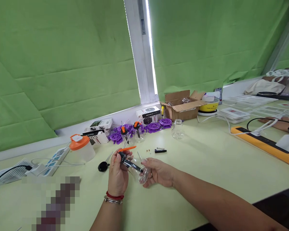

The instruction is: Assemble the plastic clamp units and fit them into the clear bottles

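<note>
two curtains (62, 64): green cloth behind the table, with a bright window frame (142, 51) between them.
table (207, 166): pale yellow-green and wide, bearing all the rest.
orange power strip (262, 142): far right, well apart from the hands.
cardboard box (183, 106): open, at the back by the wall.
tub with orange lid (83, 147): left of the hands, near them.
left hand (118, 176): closed around the black fitting (127, 163) at the jar's mouth.
right hand (160, 173): fingers curled under the jar's base, gripping it.
clear jar (139, 171): held on its side between both hands, just above the table, near the front edge.
orange strip (127, 149): thin, just behind the left hand; i cannot tell whether they touch.
handling: the jar looks light, stiff, smooth and likely slippery. glass or plastic i cannot tell, so treat it as breakable. best held round the body, other hand on the black fitting.
</note>
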Available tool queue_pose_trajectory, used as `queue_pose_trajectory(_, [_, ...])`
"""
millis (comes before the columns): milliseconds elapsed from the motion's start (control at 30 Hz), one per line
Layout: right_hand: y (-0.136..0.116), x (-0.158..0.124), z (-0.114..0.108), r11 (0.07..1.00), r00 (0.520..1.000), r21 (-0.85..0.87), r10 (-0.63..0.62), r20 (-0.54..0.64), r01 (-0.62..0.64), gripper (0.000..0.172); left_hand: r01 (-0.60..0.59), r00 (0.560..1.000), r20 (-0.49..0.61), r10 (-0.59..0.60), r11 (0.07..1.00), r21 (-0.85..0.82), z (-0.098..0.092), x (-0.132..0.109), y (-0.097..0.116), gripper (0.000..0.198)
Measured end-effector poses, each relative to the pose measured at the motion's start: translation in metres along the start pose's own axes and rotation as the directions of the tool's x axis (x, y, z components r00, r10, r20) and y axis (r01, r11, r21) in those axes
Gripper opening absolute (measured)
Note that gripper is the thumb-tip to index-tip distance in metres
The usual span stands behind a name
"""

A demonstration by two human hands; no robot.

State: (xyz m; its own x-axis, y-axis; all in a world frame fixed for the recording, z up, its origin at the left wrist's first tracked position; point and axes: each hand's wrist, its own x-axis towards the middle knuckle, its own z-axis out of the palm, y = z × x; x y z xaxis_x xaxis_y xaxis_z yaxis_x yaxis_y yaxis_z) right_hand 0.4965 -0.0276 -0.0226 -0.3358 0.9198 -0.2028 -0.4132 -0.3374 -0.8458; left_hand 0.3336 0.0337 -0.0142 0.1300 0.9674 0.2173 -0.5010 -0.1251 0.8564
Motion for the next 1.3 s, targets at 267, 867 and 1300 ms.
queue_pose_trajectory(267, [-0.008, 0.003, -0.016, 0.926, 0.955, -0.341, -0.234, -0.182, 0.162, 0.051, 0.09, 0.993, 0.006, -0.118, 0.787, 0.611, -0.005, 0.001, 0.006, 0.037])
queue_pose_trajectory(867, [-0.027, -0.012, -0.032, 0.499, 0.835, -0.714, -0.505, 0.221, 0.491, 0.08, 0.11, 0.992, -0.111, -0.056, 0.808, 0.579, 0.001, -0.002, -0.003, 0.038])
queue_pose_trajectory(1300, [-0.03, -0.018, -0.022, -0.251, 0.565, -0.794, -0.586, 0.58, 0.554, 0.049, 0.29, 0.957, -0.127, -0.261, 0.844, 0.452, 0.002, 0.001, 0.001, 0.042])
